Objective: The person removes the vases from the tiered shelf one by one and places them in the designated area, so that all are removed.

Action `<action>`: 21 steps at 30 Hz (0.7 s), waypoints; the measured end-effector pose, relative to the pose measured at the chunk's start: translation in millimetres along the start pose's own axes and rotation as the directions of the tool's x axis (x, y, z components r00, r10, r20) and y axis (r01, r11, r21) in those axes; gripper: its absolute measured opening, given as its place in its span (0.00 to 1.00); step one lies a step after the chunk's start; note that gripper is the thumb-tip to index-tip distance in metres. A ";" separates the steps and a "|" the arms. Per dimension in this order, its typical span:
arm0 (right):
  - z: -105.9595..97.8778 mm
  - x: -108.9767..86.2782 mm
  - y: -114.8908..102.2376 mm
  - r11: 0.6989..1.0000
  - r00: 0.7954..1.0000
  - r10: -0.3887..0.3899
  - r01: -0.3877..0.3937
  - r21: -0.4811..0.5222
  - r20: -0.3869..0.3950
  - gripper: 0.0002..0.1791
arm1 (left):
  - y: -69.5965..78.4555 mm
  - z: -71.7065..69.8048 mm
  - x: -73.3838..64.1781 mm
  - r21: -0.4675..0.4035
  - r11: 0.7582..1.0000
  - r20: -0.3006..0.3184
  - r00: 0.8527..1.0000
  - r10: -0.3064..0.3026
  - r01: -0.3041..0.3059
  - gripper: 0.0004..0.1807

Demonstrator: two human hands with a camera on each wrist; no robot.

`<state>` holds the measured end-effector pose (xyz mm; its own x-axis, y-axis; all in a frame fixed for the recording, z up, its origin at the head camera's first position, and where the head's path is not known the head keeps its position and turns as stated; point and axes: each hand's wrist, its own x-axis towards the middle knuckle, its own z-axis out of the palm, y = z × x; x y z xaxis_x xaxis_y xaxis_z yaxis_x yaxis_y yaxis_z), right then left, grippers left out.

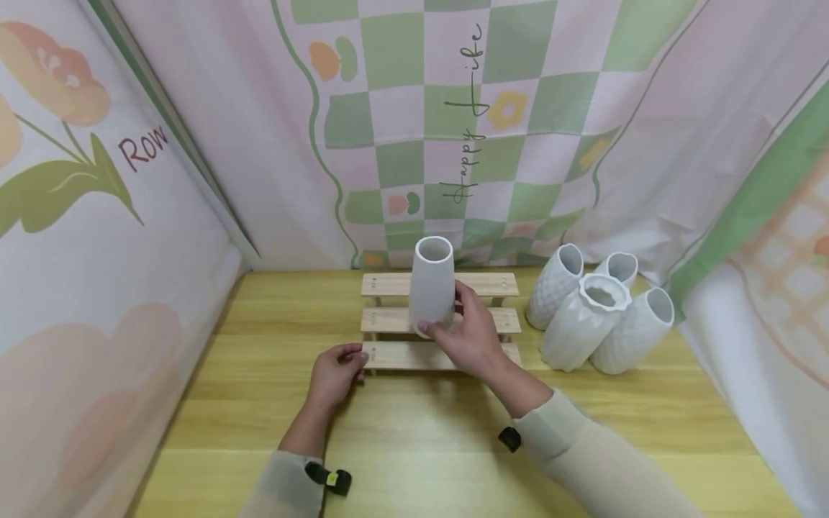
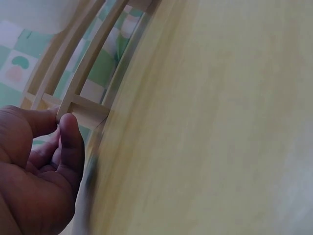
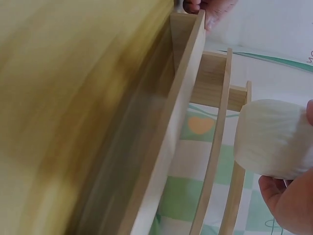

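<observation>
A smooth white vase (image 1: 432, 291) stands upright in the grip of my right hand (image 1: 476, 334), thumb in front and fingers round its right side. In the head view it overlaps the upper and middle steps of a small wooden tiered rack (image 1: 414, 355). The right wrist view shows the vase's base (image 3: 271, 142) apart from the rack's boards. At the rack's lower left corner, my left hand (image 1: 333, 378) pinches the end of the lowest board (image 2: 66, 105) between thumb and fingers.
Several white textured vases cluster on the wooden table (image 1: 414, 446) to the right of the rack, the foremost one (image 1: 583, 327) with a wavy rim. Behind the rack hangs a green checkered curtain (image 1: 395, 165). A printed cloth wall (image 1: 97, 288) borders the left side.
</observation>
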<state>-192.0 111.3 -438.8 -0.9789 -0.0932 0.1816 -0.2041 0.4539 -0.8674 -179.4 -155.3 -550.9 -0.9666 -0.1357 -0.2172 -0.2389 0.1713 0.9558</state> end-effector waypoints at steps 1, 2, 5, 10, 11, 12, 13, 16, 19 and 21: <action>-1.2 -2.4 1.9 1.000 1.000 -0.008 0.008 -0.002 0.001 0.50 | 0.0 0.2 0.0 0.000 1.000 -0.001 1.000 -0.002 0.002 0.18; -2.4 -4.8 3.6 1.000 1.000 -0.015 0.015 -0.004 0.001 0.50 | -0.1 0.3 0.0 0.004 1.000 -0.002 1.000 -0.003 0.003 0.18; -5.3 -11.5 7.8 1.000 1.000 -0.026 0.026 0.006 0.005 0.50 | -0.3 0.7 0.3 0.008 1.000 -0.004 1.000 -0.006 0.006 0.18; -7.9 -21.0 9.1 0.999 1.000 0.005 -0.004 0.034 -0.007 0.48 | 0.2 -0.1 1.4 0.011 1.000 0.001 1.000 -0.008 0.008 0.19; -8.5 -23.1 9.3 0.999 1.000 0.008 -0.008 0.036 -0.009 0.48 | 0.1 -0.3 1.5 0.011 1.000 0.001 1.000 -0.007 0.007 0.19; -9.1 -25.2 9.5 0.999 1.000 0.009 -0.008 0.035 -0.013 0.48 | 0.2 -0.4 1.6 0.013 1.000 0.003 1.000 -0.008 0.008 0.19; -9.9 -27.2 9.8 0.999 1.000 0.005 -0.005 0.034 -0.015 0.47 | 0.2 -0.4 1.6 0.015 1.000 0.003 1.000 -0.009 0.009 0.19; -12.1 -32.9 12.2 1.000 1.000 -0.004 0.004 0.023 -0.024 0.47 | -0.4 -0.8 1.8 0.005 1.000 0.006 1.000 -0.005 0.005 0.19; -13.9 -37.9 14.4 1.000 0.999 0.005 -0.004 0.019 -0.036 0.47 | -1.0 -1.3 2.0 -0.007 1.000 0.012 1.000 0.000 0.000 0.19; -15.0 -40.9 16.3 1.000 0.999 0.018 -0.018 0.017 -0.042 0.48 | -1.2 -1.5 1.6 -0.013 1.000 0.017 1.000 0.004 -0.003 0.18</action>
<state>-155.3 135.8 -453.4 -0.9816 -0.0478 0.1847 -0.1867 0.4406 -0.8781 -180.5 -157.3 -552.1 -0.9690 -0.1182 -0.2171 -0.2342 0.1591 0.9591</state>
